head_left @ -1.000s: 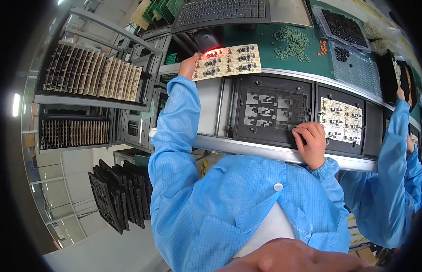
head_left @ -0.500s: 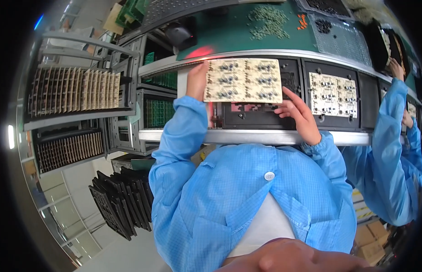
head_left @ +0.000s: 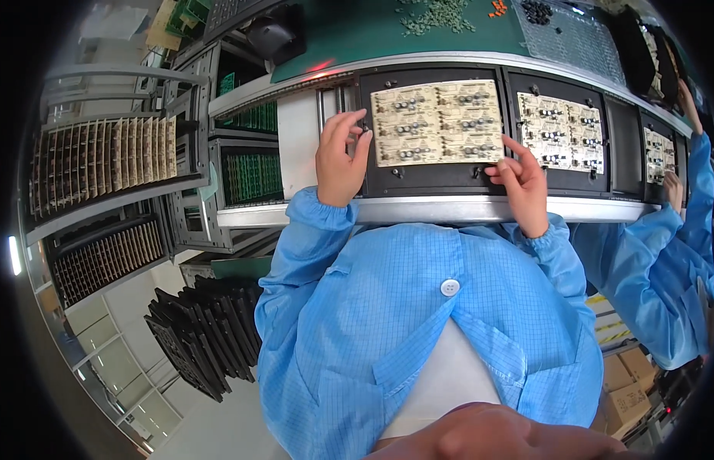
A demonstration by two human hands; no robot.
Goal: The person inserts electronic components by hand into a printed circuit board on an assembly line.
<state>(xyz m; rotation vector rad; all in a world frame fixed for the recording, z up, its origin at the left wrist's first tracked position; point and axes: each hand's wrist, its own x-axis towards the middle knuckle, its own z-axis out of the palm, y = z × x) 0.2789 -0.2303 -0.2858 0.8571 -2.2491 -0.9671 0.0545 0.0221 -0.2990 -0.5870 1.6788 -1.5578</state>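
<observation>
The left hand (head_left: 342, 162), fingers spread, is empty by one black frame's (head_left: 437, 182) left edge; the right hand (head_left: 522, 182) curls at its near right, grip unclear. One circuit board (head_left: 437, 123), held up half a second ago, now lies there, frame-supported. Two more boards (head_left: 560, 132) lie rightward.
</observation>
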